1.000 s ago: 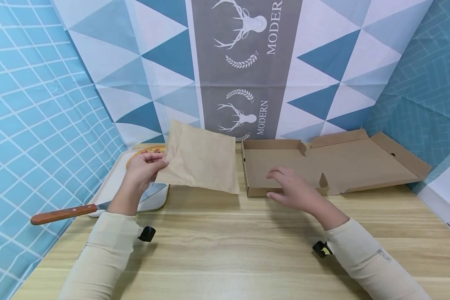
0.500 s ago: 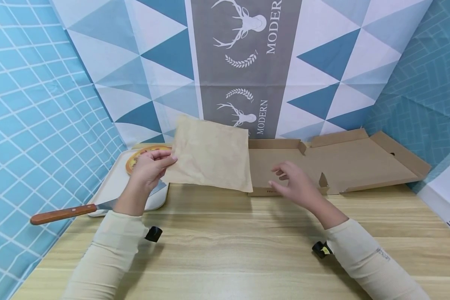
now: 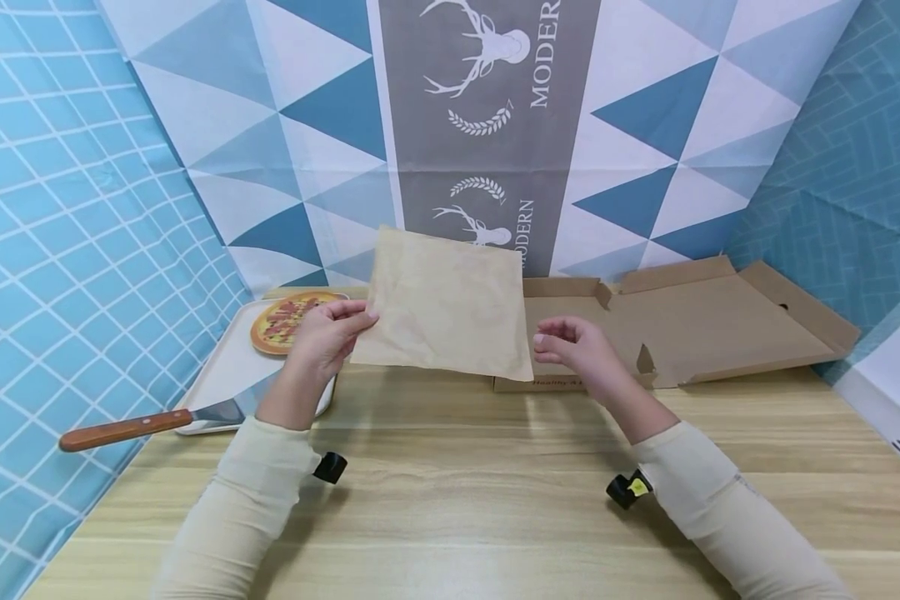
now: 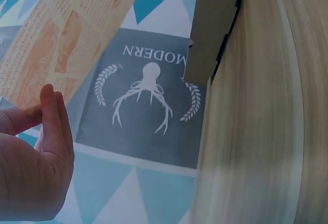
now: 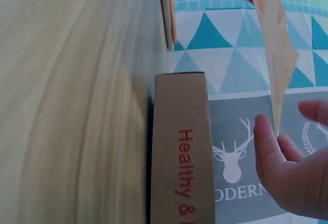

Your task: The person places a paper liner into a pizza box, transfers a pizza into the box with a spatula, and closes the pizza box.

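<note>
My left hand (image 3: 321, 340) pinches the left edge of a thin tan sheet of food wrapping paper (image 3: 450, 304) between thumb and fingers. The sheet is held up above the table, partly in front of the cardboard pizza box (image 3: 682, 329). Newspaper-style print covers the paper's other side (image 4: 69, 39) in the left wrist view. At the sheet's right edge is my right hand (image 3: 581, 346), fingers loosely bent. In the right wrist view its thumb stands apart from the fingers, with the paper's corner right by the fingertips.
The box lies with its lid folded back to the right, against the patterned wall cloth (image 3: 495, 150). On the left a white tray (image 3: 221, 371) bears a pizza (image 3: 281, 325) and a pizza server (image 3: 127, 429), whose wooden handle juts past the tray's rim.
My left hand has carried the paper rightward, uncovering more of the pizza and hiding more of the box. My right hand has shifted slightly, and the sheet's edge is now close to its fingertips.
</note>
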Demonstrator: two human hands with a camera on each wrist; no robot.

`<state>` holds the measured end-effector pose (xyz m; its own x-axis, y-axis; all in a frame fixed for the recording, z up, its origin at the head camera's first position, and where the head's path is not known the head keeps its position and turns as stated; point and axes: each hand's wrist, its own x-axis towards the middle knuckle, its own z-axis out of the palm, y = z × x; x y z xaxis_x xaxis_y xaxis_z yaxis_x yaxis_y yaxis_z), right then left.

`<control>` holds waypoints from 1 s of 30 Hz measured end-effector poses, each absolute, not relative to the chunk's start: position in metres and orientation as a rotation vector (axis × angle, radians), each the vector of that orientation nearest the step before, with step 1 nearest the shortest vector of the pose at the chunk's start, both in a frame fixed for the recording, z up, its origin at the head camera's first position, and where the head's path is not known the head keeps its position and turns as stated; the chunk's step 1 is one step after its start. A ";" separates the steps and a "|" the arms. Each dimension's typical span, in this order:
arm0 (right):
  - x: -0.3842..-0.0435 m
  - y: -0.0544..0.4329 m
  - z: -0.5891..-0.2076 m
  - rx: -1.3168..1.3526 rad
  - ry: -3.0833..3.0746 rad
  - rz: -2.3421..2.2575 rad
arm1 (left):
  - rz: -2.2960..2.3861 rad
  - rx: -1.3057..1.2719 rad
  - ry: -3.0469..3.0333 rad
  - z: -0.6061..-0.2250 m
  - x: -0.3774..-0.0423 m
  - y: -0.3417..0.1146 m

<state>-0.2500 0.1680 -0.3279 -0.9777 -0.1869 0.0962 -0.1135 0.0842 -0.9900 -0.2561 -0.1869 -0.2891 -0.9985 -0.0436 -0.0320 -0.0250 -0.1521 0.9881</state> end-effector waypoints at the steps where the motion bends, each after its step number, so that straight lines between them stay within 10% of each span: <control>1: -0.252 0.167 -0.328 -0.282 2.211 -2.109 | -2.374 0.095 -2.036 -0.290 -0.257 -0.185; 30: -0.272 0.180 -0.317 0.024 1.637 -2.554 | -2.510 0.104 -1.946 -0.307 -0.266 -0.137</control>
<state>-0.2717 0.1799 -0.3165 -0.9941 -0.0820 -0.0713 0.0990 -0.4134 -0.9051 -0.2661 -0.1370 -0.3072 -0.9972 -0.0115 -0.0736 -0.0684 -0.2494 0.9660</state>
